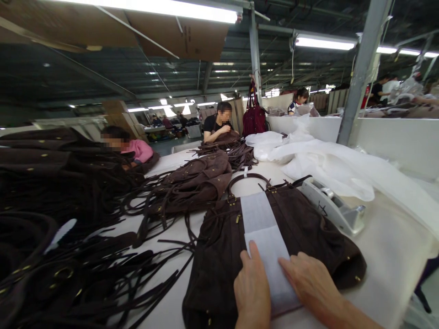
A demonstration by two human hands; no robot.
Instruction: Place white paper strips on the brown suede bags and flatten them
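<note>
A dark brown handbag (219, 256) lies on the white table in front of me, its round handle (248, 176) pointing away. Down its middle runs a white wrapping strip (257, 210), with an overlapping edge across it. My left hand (253, 288) rests on the strip's left side, its index finger stretched out along the sheet. From the right, my right hand (310, 281) touches the strip's other edge with an extended index finger. Neither hand appears to grip anything; some fingers are hidden underneath. A grey tape dispenser (332, 205) stands at the bag's upper right.
More brown bags (199, 180) with loose straps lie beyond and in a heap (44, 173) at left. White wrapping sheets (329, 160) spread across the back right. Two co-workers sit farther along the table. A maroon bag (254, 116) hangs from a post.
</note>
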